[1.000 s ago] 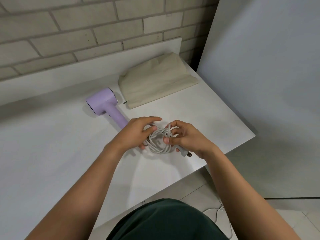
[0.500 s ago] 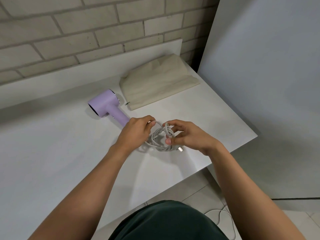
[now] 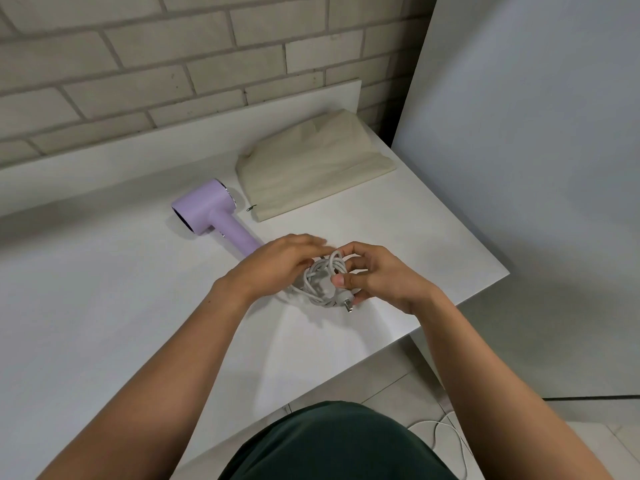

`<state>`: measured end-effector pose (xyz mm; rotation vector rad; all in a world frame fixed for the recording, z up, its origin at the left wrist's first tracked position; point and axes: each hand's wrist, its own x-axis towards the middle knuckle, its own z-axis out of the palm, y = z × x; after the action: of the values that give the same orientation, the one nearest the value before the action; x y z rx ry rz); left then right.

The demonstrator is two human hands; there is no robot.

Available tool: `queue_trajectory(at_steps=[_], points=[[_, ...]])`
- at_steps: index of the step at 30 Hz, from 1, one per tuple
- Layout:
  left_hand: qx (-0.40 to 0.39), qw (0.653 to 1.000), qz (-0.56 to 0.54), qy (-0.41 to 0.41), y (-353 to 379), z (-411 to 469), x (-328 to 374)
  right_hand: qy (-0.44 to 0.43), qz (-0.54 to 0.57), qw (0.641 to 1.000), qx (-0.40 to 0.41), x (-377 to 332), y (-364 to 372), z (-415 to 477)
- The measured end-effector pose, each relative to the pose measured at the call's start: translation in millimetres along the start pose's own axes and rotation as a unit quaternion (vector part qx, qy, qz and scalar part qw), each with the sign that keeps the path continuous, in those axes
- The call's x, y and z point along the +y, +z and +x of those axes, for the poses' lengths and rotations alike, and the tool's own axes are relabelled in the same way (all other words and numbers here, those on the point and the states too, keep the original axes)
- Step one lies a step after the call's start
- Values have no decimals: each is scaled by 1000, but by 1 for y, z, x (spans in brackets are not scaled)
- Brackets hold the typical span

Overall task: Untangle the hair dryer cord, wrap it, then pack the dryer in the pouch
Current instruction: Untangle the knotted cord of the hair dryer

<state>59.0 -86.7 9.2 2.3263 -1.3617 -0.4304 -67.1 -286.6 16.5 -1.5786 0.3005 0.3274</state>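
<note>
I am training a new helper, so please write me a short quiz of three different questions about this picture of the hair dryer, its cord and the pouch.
1. True or false: the hair dryer already lies inside the pouch.
2. Which hand is nearest the plug? A) left hand B) right hand
3. Fill in: both hands hold the bundled ____.

Key:
1. False; it lies on the table, beside the pouch.
2. B; the right hand is at the plug, the left hand is on the other side.
3. cord
</note>
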Motion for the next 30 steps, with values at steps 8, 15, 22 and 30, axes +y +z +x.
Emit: queue_trajectory(at_steps=[8,15,22,30], points=[[95,991,62,-70,0,0,-2,-2,18,1000,8,-2,3,1],[71,986,13,-153,-3,5,-7,-37,-26,999,16,2,8,6],[79,975,-59,-201,-12,-3,-5,-75,-110,984,117,14,9,14],[113,960,-69,-246,-12,-7,-5,-53,-63,991,107,13,10,6]])
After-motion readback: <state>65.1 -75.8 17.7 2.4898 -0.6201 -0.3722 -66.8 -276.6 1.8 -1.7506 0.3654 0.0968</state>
